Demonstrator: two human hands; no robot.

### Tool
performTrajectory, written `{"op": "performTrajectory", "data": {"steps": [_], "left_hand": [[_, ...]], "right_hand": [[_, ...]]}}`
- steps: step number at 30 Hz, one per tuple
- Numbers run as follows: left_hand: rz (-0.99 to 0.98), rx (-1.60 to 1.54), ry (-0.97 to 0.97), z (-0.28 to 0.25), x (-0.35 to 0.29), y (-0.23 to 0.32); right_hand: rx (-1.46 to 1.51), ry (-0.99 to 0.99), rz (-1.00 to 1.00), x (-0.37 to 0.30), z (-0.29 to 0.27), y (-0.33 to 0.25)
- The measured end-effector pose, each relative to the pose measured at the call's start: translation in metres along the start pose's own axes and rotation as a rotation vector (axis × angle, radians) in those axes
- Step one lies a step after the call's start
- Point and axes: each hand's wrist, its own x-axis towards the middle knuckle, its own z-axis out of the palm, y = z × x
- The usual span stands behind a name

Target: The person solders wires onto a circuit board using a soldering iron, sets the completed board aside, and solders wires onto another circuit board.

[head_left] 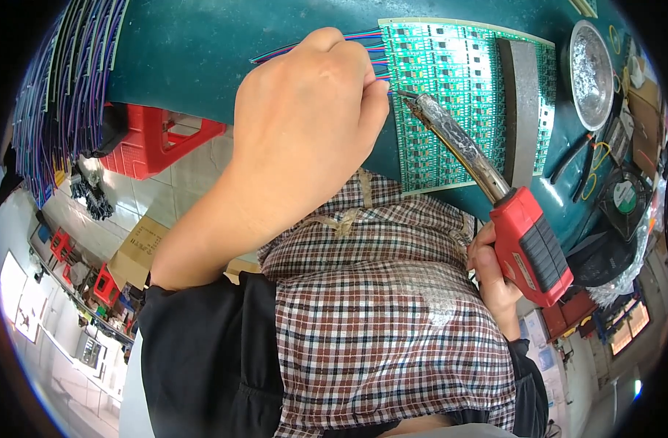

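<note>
A green circuit board panel (421, 157), covered in rows of small parts, lies on the dark green table. Thin coloured wires (367, 35) run leftward off its upper left edge. My left hand (305, 109) is closed over these wires, with thumb and fingertips pinching at the board's left edge. The exact strand between the fingertips is mostly hidden. My right hand (489, 270) grips a soldering iron (527, 244) by its red and black handle. The iron's tip meets or hovers just over the board's left edge, close beside my left thumb. A grey metal bar (520, 109) lies across the panel.
Right of the panel stand a metal bowl (591, 77), black-handled cutters (573, 159) and a small black fan (624, 198). Bundles of wired strips (67, 95) hang over the table's left side. A red stool (140, 142) and a cardboard box (138, 248) are on the floor at left.
</note>
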Motion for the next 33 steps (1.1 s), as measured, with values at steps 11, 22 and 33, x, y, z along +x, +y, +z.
{"op": "performTrajectory", "data": {"steps": [11,22,33], "left_hand": [[0.018,-0.015,-0.014,-0.001,0.000,-0.001],[0.013,-0.041,-0.016,-0.001,0.001,-0.001],[0.227,0.132,0.082,-0.019,0.024,-0.005]], "right_hand": [[-0.033,-0.035,-0.009,0.002,-0.002,-0.003],[0.086,0.041,0.066,-0.002,0.006,-0.003],[0.196,0.107,0.033,-0.002,0.010,-0.002]]}}
